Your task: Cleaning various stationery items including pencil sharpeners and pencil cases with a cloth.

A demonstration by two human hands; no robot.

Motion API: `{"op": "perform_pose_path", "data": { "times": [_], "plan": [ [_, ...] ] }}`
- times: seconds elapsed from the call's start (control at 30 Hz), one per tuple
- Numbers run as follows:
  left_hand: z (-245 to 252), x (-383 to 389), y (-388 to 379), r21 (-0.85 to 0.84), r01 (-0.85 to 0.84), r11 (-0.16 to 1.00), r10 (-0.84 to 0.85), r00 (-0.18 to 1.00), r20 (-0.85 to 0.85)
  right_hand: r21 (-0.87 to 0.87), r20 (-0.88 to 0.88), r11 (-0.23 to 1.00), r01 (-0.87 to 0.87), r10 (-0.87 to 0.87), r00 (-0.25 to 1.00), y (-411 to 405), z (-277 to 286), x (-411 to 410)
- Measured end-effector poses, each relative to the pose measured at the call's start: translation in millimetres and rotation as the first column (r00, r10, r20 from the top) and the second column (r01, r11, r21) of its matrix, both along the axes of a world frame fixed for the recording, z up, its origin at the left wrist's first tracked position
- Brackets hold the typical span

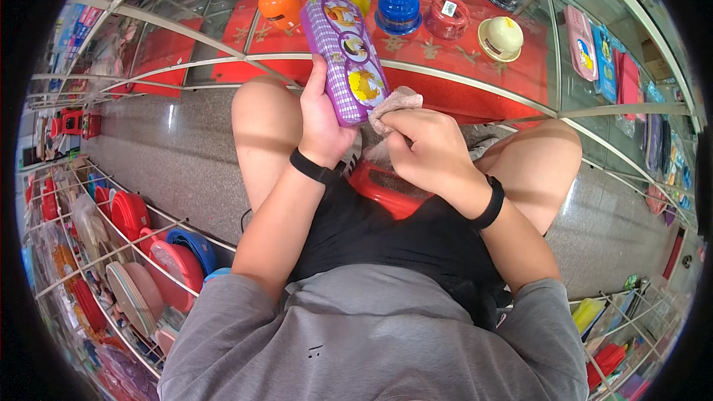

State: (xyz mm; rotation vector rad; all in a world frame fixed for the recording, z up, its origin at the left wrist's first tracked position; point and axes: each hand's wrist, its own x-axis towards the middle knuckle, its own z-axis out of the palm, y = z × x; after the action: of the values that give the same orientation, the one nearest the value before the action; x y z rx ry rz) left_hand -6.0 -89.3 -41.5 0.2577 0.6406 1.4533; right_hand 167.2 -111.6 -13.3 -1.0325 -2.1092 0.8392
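My left hand [326, 120] is closed around the lower left side of a purple checked pencil case [348, 58], its thumb along the edge. The case bears cartoon animal pictures in round frames and is tilted above the floor between my knees. In my right hand [429, 147] is a crumpled pale pink cloth [396, 107], pinched between thumb and fingers. The cloth lies against the lower right corner of the case; whether it presses there I cannot tell. Part of it hangs below my fingers.
A glass showcase [412, 61] in front holds hat-shaped containers, including a blue one [398, 9] and a cream one [501, 38], over red paper. More cases [580, 42] lie at right. A red plastic stool [390, 197] is under me. Wire racks with plastic basins [177, 273] stand behind left.
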Motion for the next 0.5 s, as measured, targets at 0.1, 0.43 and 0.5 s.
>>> {"op": "perform_pose_path", "data": {
  "times": [0.1, 0.43, 0.5],
  "plan": [
    [0, 3, -2, 0.015, 0.002, 1.0, -0.001, 1.0, -0.03, 0.01, -0.013, 1.0, 0.004, -0.004, 1.0, -3, 4, -1],
    [-3, 8, -4, 0.092, 0.01, 0.996, 0.002, 0.991, -0.133, -0.043, -0.07, 0.998, -0.049, 0.046, 0.997, -1, 6, 8],
    [9, 8, -6, 0.114, 0.011, 0.993, -0.003, 0.998, -0.063, -0.004, -0.016, 1.0, -0.028, 0.027, 0.999, -1, 7, 12]
  ]
}}
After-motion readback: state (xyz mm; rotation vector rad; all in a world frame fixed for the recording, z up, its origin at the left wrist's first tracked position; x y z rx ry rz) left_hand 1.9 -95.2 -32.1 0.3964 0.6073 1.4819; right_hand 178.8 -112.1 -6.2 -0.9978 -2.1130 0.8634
